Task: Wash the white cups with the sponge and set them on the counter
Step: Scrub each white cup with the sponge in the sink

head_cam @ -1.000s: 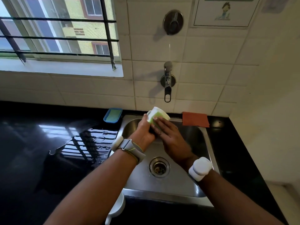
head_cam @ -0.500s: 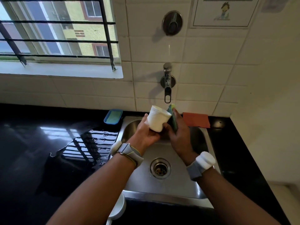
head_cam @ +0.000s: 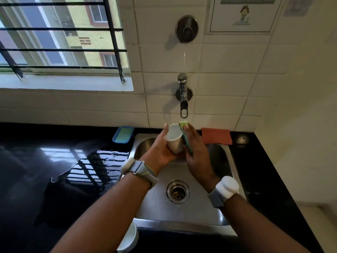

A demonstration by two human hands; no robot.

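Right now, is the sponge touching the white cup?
Touching. The head view shows the sponge, held by the right hand, pressed flat against the side of the white cup, which the left hand holds over the sink.

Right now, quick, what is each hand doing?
Left hand: closed around the white cup, holding it over the sink.
Right hand: closed on the sponge, against the cup's side.

Bare forearms, no sleeves. On the left wrist (head_cam: 138, 169), a grey strap with a thin yellow-green edge and a white rounded module. On the right wrist (head_cam: 224, 190), a grey band, seemingly fabric, carrying a white puck-like module.
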